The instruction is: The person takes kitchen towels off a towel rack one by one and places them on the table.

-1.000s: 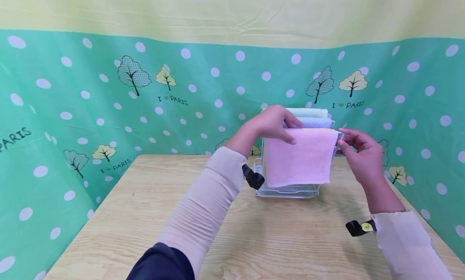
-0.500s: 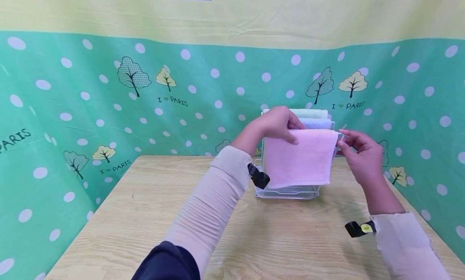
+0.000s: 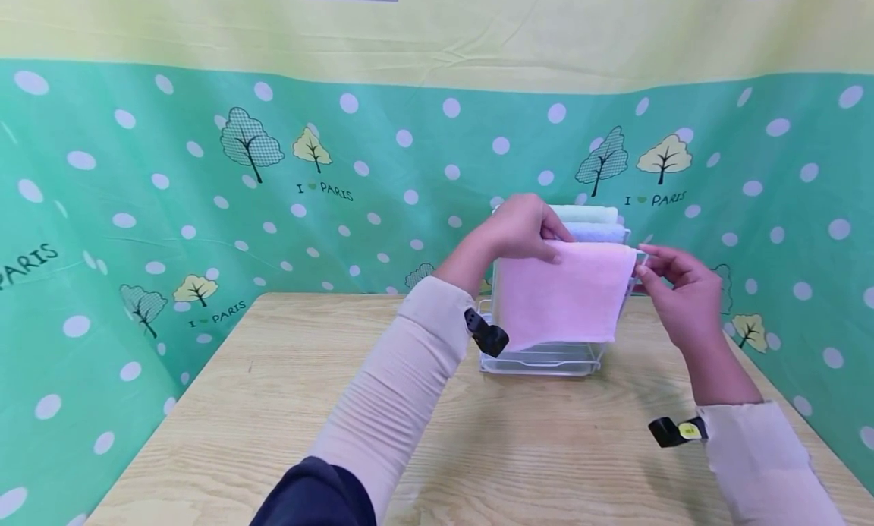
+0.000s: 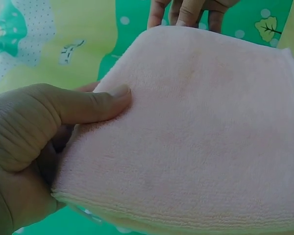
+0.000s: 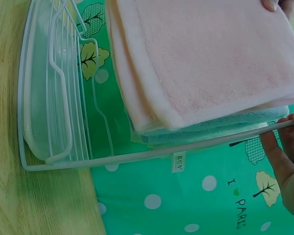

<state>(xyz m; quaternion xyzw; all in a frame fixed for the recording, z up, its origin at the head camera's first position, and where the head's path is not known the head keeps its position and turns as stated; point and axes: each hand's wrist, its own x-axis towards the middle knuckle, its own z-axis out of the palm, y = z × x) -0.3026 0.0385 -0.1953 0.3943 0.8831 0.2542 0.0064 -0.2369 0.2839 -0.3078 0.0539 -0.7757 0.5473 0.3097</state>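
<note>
A pink towel (image 3: pixel 563 294) hangs folded over the front of a white wire rack (image 3: pixel 539 366). My left hand (image 3: pixel 524 226) pinches the towel's upper left part, thumb in front and fingers behind; the left wrist view shows that thumb (image 4: pixel 105 104) flat on the pile. On the right, my right hand (image 3: pixel 683 287) grips the rack's side wire (image 5: pixel 201 147) near its top corner. Behind the pink towel hang a blue towel (image 3: pixel 595 232) and a pale green towel (image 3: pixel 583 214). The rack's upper bars are mostly hidden by the towels.
The rack has a tray (image 5: pixel 41 98) at its base and stands on a wooden table (image 3: pixel 328 404) near the back edge. A green dotted curtain (image 3: pixel 382 192) rises close behind and along both sides. A small label (image 5: pixel 178 162) hangs from the side wire.
My left hand has shifted slightly to the right along the towel's top. The pink towel's lower hem has risen a little, baring more of the base. My right hand stays on the wire.
</note>
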